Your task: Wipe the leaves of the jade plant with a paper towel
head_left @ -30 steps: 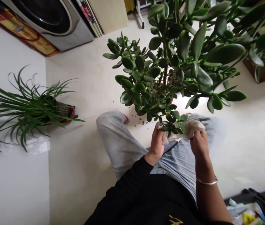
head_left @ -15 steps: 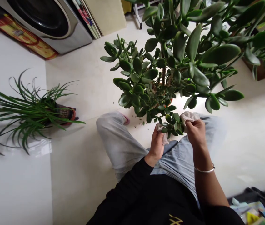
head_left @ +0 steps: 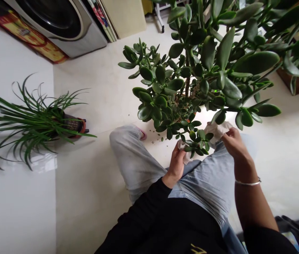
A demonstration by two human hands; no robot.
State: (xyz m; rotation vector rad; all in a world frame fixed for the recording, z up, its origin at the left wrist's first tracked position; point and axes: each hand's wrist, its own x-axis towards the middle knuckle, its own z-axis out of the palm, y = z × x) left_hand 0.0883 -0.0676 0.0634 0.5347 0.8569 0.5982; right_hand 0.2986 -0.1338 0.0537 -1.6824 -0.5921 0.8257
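A big jade plant [head_left: 199, 70] with thick green leaves fills the upper right, and its lowest sprig [head_left: 199, 141] hangs between my hands. My left hand [head_left: 176, 163] is closed on a crumpled white tissue [head_left: 188, 157] against the left side of that sprig; whether it also grips a stem is hidden. To the right, my right hand [head_left: 234, 141] pinches another crumpled white tissue [head_left: 219, 132], which spreads out beside the sprig's leaves and just under a larger leaf cluster. A silver bangle circles my right wrist. The plant's pot is mostly hidden by foliage.
A potted plant with long narrow leaves [head_left: 41, 121] stands at the left by the white wall. The front-loading washing machine [head_left: 67, 21] is at the upper left. Small fallen leaf bits [head_left: 162, 139] lie on the pale floor. Dark bag-like things [head_left: 294, 229] are at the lower right.
My right hand has moved right, away from the sprig, and its tissue now shows more spread out. My left hand stays in place. The view has shifted slightly.
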